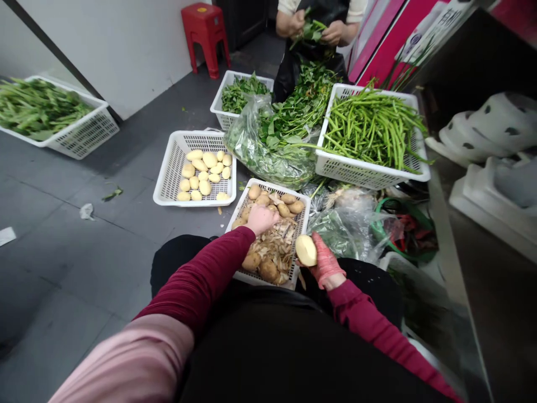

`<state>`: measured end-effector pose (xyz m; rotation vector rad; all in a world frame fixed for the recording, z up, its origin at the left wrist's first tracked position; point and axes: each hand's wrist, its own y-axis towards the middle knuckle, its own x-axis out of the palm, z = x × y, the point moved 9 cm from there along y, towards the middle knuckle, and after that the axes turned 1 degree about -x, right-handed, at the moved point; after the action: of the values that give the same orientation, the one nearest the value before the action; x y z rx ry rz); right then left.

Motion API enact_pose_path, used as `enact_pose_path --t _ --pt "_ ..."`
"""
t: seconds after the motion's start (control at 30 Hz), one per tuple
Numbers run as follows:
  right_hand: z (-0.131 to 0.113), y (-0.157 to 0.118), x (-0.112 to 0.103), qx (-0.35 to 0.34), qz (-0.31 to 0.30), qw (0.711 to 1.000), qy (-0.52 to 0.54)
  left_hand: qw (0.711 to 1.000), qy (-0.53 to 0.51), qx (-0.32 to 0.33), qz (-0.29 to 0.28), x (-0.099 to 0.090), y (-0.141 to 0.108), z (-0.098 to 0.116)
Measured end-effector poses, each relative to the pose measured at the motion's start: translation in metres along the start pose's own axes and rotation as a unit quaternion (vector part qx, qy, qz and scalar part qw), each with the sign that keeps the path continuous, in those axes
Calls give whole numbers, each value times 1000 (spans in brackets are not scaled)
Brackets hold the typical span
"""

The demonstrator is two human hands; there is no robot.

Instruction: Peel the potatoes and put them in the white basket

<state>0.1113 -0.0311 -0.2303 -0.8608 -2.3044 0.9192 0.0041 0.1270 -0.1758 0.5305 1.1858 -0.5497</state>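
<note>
The right hand (326, 262), in a pink-red glove, gripped a peeled potato (306, 250) just beyond the right rim of a white basket (305, 215). In that basket, peels (274, 243) lay in a heap, with unpeeled potatoes (268, 270) at the near end and more at the far end. The left hand (263, 218), ungloved, was over the heap with its fingers pointing down, near the far potatoes; whether it gripped anything could not be told.

To the right of the basket lay a clear bag (342, 232). Ahead to the left, a white tray (168, 170) stood on the floor (138, 212) with peeled potatoes (205, 187) spread in it. Beyond the basket sat a large bag of greens (268, 148), and right of that a crate (356, 169) heaped with green beans (373, 126). Farther off, a co-worker (321, 56) held a leafy stem (312, 31) in both hands. A red stool (204, 25) stood by the wall (134, 50).
</note>
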Motion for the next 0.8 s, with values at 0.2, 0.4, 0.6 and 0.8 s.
enact_pose_path --t 0.2,0.4,0.6,0.8 --pt "-8 -5 -7 -25 88 996 9 993 -35 108 17 -7 -7 40" --pt "-18 -14 10 -50 -20 997 -50 1000 13 -4 -24 -6 6 -8" --pt "-26 -31 30 -55 -179 981 -53 996 -6 53 -71 1 4 -6" --pt "-17 -22 14 57 -64 993 87 1000 -4 6 -23 -19 0 -5"
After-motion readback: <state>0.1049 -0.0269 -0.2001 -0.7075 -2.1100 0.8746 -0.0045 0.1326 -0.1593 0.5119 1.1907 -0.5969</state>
